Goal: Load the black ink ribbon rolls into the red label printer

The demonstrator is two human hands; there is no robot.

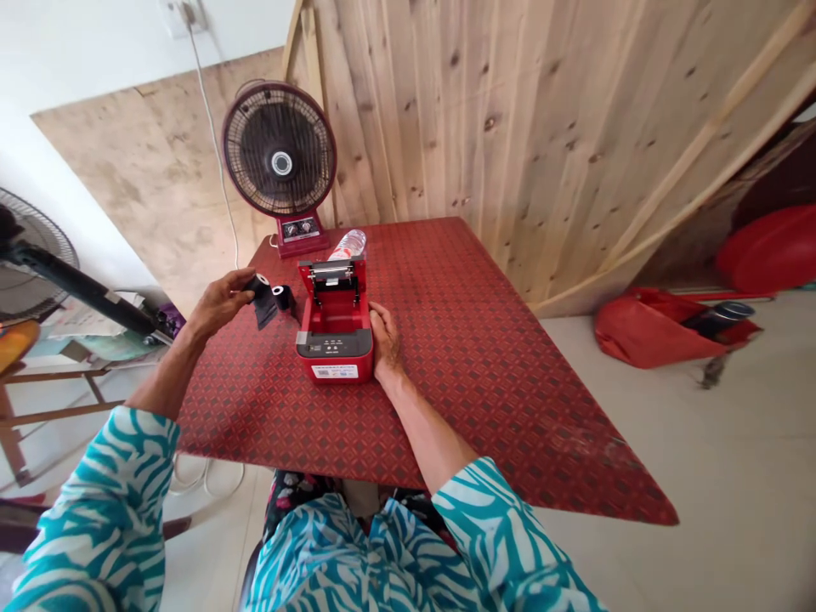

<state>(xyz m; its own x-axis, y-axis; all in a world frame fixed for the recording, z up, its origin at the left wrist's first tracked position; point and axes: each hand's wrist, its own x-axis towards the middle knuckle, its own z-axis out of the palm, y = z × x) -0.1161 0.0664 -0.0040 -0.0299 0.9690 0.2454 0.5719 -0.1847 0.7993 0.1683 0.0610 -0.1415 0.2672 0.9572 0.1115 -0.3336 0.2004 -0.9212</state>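
Beside the red printer (335, 361), near the middle of the tabletop (484, 382), our left grip (220, 304) is clenching a black roll (258, 285), its strip (265, 313) dangling. Our right grip (386, 340) is resting open against the printer. That strip is risking a snag on the raised lid (331, 272) if swung close.

Left hand (220, 304) grips black roll (261, 297) with loose strip, just beside open red label printer (335, 336); right hand (385, 340) rests against printer's side. Small black spool (284, 297) on red patterned table (459, 382); plastic bottle (348, 245) behind printer; desk fan (279, 149) beyond.
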